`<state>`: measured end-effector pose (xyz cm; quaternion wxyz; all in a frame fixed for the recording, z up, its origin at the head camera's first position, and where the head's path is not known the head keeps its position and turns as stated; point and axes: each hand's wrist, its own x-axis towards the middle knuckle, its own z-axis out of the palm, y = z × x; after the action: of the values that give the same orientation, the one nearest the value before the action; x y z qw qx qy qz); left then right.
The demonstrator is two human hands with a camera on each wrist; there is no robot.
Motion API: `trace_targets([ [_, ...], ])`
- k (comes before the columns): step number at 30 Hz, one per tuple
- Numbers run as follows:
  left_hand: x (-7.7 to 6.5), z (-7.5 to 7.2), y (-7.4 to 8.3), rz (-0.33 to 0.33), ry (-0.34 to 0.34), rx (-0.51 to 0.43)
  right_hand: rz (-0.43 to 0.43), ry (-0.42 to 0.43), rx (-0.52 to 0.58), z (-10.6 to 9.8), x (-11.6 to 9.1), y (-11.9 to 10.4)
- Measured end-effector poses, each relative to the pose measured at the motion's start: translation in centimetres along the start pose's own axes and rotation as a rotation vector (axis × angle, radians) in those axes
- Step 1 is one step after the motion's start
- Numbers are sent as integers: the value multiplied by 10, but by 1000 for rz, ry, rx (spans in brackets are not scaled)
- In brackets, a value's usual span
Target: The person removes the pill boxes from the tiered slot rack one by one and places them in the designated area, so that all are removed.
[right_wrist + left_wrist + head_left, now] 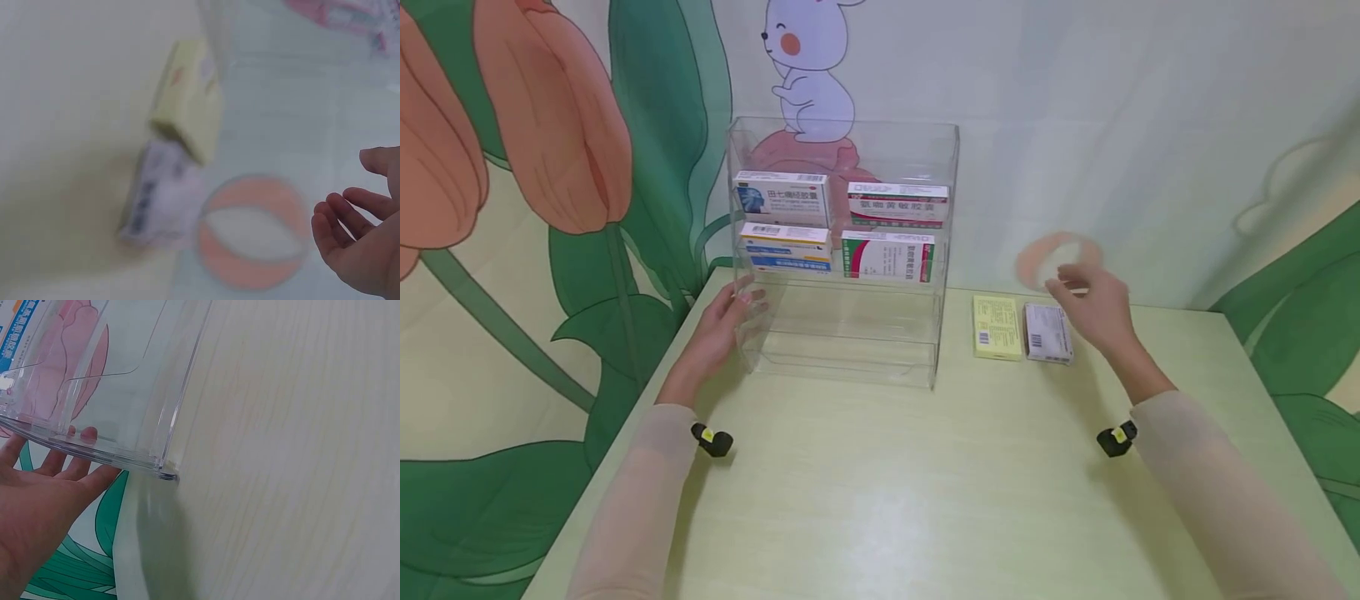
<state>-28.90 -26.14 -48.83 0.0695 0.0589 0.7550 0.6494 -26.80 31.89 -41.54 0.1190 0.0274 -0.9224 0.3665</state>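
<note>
A clear acrylic rack (850,350) with tiers stands at the back of the table. In its upper tiers sit medicine boxes: a blue-and-white box (786,202), a red-and-white box (897,207), a white, yellow and blue box (786,252) and a green-and-red box (887,257). My left hand (718,325) touches the rack's left side wall, fingers extended, as the left wrist view also shows. Right of the rack lie a yellow box (997,327) and a pale purple-white box (1048,332). Above the pale box hovers my right hand (1093,307), fingers loosely bent, holding nothing.
The rack's lower tiers show no boxes. A curtain printed with tulips, leaves and a rabbit (812,92) hangs behind the light wooden table (880,475). The table's left and right edges slope alongside the forearms.
</note>
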Motion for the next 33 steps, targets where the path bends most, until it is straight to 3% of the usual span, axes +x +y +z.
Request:
trace_targets([
  [8,1,0,-2,-8,5,-4,-329,119,63,15,6,-104],
  [14,2,1,-2,-8,14,4,-491,104,26,46,14,-159],
  [18,4,0,-3,-9,13,-10,-569,30,-22,73,21,-174],
  [23,5,0,-5,-28,10,-16,-586,-60,-164,99,28,-181],
  [27,3,1,-5,-38,14,-3,-565,-81,-277,111,32,-184],
  [33,1,1,-2,-1,20,-6,-570,-67,-383,119,33,-189],
])
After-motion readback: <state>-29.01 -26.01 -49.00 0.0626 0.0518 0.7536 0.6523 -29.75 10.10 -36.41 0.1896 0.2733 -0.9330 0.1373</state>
